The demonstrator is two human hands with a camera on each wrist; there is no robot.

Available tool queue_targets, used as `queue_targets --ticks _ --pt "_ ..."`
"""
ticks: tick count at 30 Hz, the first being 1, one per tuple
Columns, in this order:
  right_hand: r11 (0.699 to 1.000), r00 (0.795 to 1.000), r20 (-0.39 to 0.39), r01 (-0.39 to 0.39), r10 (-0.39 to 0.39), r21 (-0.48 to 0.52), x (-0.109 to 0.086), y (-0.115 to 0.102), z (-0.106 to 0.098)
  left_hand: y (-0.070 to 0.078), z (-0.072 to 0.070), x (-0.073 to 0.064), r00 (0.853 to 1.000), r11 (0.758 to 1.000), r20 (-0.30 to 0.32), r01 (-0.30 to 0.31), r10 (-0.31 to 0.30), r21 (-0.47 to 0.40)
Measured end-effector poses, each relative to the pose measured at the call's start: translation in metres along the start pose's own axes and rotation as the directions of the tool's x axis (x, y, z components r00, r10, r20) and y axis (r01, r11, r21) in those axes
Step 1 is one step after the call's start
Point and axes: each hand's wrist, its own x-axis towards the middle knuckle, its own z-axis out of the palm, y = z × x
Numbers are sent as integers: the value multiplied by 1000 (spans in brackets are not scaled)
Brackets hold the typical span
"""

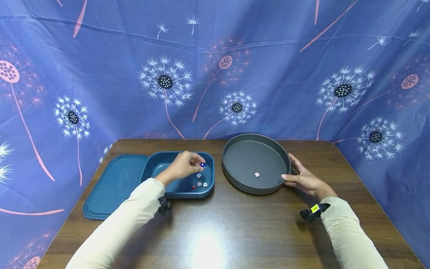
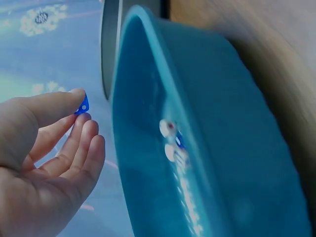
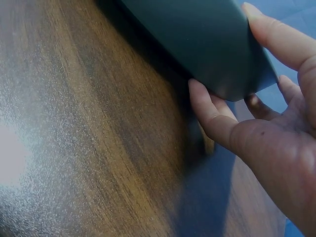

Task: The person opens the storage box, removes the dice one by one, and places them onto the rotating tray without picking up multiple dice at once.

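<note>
My left hand [image 1: 184, 164] pinches a blue die [image 1: 203, 165] between thumb and fingertips above a teal rectangular container [image 1: 144, 172]. In the left wrist view, the blue die [image 2: 84, 105] shows white pips. Several other dice lie at the container's right end, among them a red die [image 1: 193, 187] and a white die [image 1: 205, 185]. At the right, my right hand [image 1: 304, 179] grips the side of a round dark grey pan [image 1: 245, 157], thumb at the rim and fingers against the outer wall. One white die [image 1: 256, 175] lies inside the pan.
A flat teal lid [image 1: 114, 186] lies left of the container, partly beneath or against it. Everything stands on a brown wooden table [image 1: 248, 231]. Behind the table hangs a blue cloth [image 1: 282, 74] with a dandelion print.
</note>
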Motion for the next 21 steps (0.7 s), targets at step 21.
queue_targets --ticks 21 --pt "1000 1000 9 -14 14 13 0 -4 0 52 41 46 998 997 -18 -60 59 -46"
